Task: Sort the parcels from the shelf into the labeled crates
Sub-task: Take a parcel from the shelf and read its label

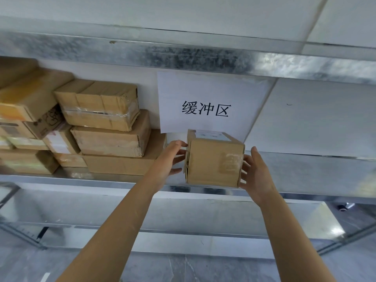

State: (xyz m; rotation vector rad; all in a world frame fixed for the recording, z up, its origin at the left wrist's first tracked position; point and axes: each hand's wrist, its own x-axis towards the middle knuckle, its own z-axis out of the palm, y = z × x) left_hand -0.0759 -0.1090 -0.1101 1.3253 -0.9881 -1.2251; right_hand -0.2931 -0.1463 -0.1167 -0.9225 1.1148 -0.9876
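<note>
One galvanized shelf (305, 171) is carrying stacked parcels (109, 139) at its left, with open room lying rightward. Below a paper sign (205, 98), a small cardboard parcel (211, 159) is sitting at the shelf's front edge, left hand (166, 159) and right hand (256, 171) pressing straight, uncurled fingers against its opposite sides.

A galvanized metal shelf (305, 169) runs across the view, seen from slightly below, its surface grey and mottled. On its left half sits a stack of brown cardboard parcels (109, 139), taped and piled several high, reaching back to the wall. The lowest of them is a wide flat box (122, 164). Just right of the stack, at the shelf's front edge, is a small cube-shaped cardboard box (213, 161); whether it rests on the metal is unclear. The right half shows bare metal.
</note>
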